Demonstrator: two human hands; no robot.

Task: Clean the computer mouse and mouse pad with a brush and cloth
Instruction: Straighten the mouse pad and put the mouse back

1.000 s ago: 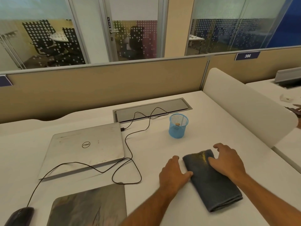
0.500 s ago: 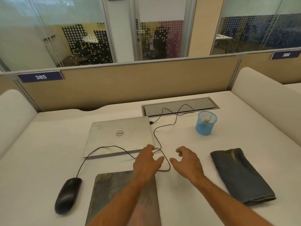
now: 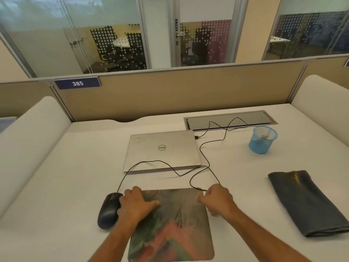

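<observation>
At the near middle of the white bench [image 3: 75,176], the left hand [image 3: 137,204] rests flat on the dark printed mouse pad [image 3: 175,229], its grip relaxed, beside the black corded mouse [image 3: 108,209]; the right hand [image 3: 217,199] curls at the pad's right edge, grip unclear. Far right, a blue mesh cup [image 3: 261,140] holds a small tan item; the folded grey cloth [image 3: 309,203] lies right.

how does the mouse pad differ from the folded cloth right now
The mouse pad lies flat as a single thin sheet; the cloth is folded into a thicker bundle. The pad shows a mottled multicoloured print; the cloth is plain dark grey-blue. The left hand and right hand are at the pad's far corners; nothing touches the cloth. Both lie on the white desk.
</observation>
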